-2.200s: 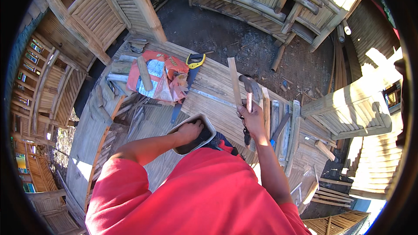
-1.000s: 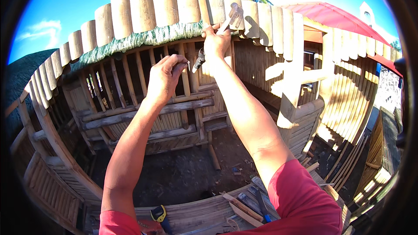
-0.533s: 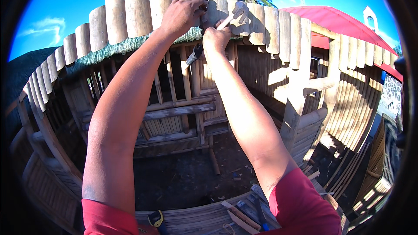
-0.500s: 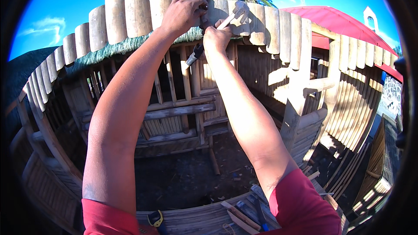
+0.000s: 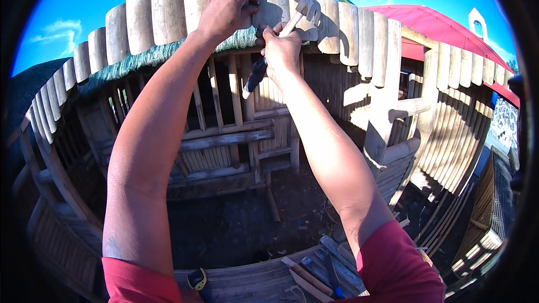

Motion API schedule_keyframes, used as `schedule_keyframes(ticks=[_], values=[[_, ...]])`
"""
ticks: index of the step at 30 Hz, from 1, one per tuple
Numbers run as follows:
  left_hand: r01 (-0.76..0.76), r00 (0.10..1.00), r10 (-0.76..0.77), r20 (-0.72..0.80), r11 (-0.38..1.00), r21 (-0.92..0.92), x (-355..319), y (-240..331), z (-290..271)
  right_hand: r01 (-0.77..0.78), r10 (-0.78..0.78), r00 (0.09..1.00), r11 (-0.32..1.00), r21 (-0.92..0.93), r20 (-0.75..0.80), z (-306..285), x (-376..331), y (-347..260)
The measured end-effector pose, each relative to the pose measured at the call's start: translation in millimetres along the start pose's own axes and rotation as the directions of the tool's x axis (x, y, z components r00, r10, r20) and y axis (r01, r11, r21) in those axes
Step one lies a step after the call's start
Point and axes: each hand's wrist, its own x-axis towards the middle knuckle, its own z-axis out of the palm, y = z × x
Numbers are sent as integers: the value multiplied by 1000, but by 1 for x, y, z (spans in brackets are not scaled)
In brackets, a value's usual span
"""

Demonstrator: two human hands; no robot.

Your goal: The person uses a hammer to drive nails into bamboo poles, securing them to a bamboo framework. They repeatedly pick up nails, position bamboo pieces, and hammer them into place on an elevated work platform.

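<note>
Right hand (image 5: 282, 50) clamps round the hammer (image 5: 293, 21), its head above, dark grip (image 5: 256, 74) below.

Hammer (image 5: 292, 23) tilted, head up, dark end down, before pale upright bamboo slats (image 5: 277, 8).

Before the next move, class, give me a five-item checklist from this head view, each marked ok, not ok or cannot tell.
1. Hammer gripped by its handle in the right hand: ok.
2. Left hand apart from the hammer's head: ok, it is off to the left.
3. Anything pinched in the left fingertips: cannot tell, too small to make out.
4. Tops of the bamboo slats level: not ok, heights are uneven.
5. Handsaw set down: ok, on the bench below.
</note>
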Motion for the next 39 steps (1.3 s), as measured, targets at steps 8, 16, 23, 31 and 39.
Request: schedule_keyframes(ticks=[8, 16, 23, 31, 39], values=[[38, 999, -39, -16, 999, -36, -3, 3, 4, 413, -415, 909, 909, -49, -44, -68, -104, -2], [88, 994, -91, -61, 995, -43, 2, 7, 4, 475, -352, 880, 680, -559, 320, -99, -94, -44], [50, 983, -67, -172, 994, -102, 0, 14, 3, 704, -596, 703, 507, -497, 388, -72, -96, -63], [63, 991, -71, -110, 995, -76, 2, 13, 3, 768, -699, 629, 488, -414, 342, -64, -81, -45], [66, 989, -75, -127, 995, -75, 0, 11, 5, 477, -409, 873, 601, -641, 265, -62, -92, -54]])
